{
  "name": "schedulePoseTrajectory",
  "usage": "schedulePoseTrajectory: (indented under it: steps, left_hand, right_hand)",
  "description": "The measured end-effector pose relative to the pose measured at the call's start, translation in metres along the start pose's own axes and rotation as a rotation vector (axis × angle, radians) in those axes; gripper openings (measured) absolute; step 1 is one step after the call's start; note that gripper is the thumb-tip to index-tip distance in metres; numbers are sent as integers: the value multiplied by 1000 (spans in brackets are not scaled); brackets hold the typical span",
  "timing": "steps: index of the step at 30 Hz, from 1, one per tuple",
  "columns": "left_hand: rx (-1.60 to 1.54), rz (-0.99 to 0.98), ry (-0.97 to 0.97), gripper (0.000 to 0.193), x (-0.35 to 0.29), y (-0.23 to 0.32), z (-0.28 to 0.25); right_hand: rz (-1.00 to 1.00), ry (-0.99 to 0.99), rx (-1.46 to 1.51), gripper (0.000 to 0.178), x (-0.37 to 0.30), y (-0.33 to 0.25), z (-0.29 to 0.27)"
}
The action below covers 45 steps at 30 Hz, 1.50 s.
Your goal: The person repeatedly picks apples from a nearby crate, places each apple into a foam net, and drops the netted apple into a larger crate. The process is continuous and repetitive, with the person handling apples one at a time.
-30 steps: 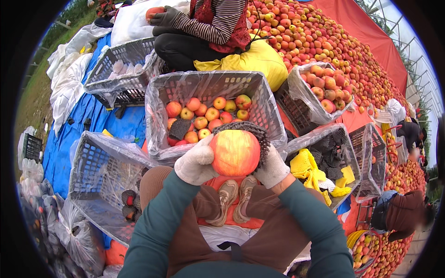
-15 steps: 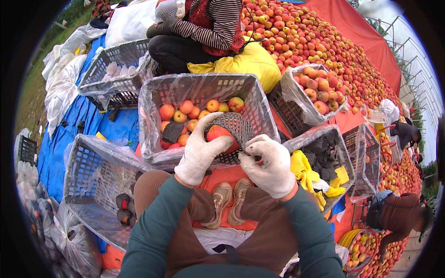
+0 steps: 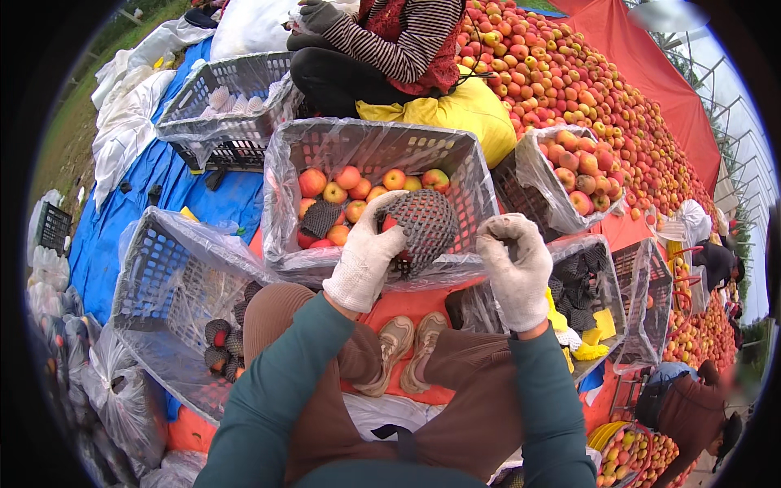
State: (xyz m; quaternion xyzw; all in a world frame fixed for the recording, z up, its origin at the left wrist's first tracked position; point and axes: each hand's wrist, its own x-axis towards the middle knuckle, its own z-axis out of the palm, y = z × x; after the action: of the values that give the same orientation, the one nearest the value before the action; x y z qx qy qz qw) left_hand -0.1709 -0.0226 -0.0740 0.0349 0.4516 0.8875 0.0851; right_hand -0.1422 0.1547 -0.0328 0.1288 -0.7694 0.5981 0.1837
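Observation:
My left hand (image 3: 368, 256), in a white knit glove, grips an apple (image 3: 389, 223) over the front of the middle crate. A dark grey foam net (image 3: 425, 228) covers most of the apple, leaving red skin showing beside my thumb. My right hand (image 3: 516, 270), gloved alike, is a short way to the right of the net, fingers curved and apart from the thumb, holding nothing that I can see. Below, the lined middle crate (image 3: 374, 128) contains loose apples (image 3: 348, 177) and one netted apple (image 3: 320, 218).
Netted apples (image 3: 221, 342) lie in the left crate (image 3: 142, 285). The right crate holds dark foam nets (image 3: 579, 281) and yellow ones (image 3: 590, 351). A full apple crate (image 3: 579, 171) and a large apple heap (image 3: 569, 89) lie beyond. Another person (image 3: 399, 41) sits opposite.
The foam net now covers most of the apple in my left hand. My right hand has let go of the net and moved right. The view has shifted slightly.

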Motion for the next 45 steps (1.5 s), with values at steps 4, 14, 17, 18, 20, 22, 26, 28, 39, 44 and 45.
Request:
schedulePoseTrajectory:
  steps: [4,14,17,18,20,22,26,28,39,44,45]
  left_hand:
    - [-324,-157,-55,30,-4,8,9]
    - [-42,284,259,40,-83,139,-167]
    - [168,138,577,35,-109,115,-293]
    - [176,56,751,44,-123,97,-342]
    - [349,-87,980,55,-143,58,-407]
    - [790,-257,1101,57,-133,33,-415]
    - [1477,-379,1014,54,-133,-8,-435]
    - [1753,-449,784,53,-145,-24,-451]
    - [1981,-630,543,48,-137,-36,-472]
    - [1973,-607,416,44,-130,-8,-465]
    - [1961,-571,387,43,-127,1,-460]
  right_hand:
    - [167,-122,-55,36,0,17,4]
    - [289,37,151,13,-8,5,6]
    - [356,3,145,12,-11,1,16]
    - [362,-22,138,12,-10,-2,22]
    - [365,-23,157,11,-9,-6,30]
    - [368,-8,143,11,-8,3,19]
    - [420,185,145,13,5,15,-8]
    - [380,295,193,15,10,18,-36]
    - [739,887,56,14,-157,88,-291]
    - [938,752,-142,37,-144,152,-281]
    - [938,737,-163,37,-134,164,-279]
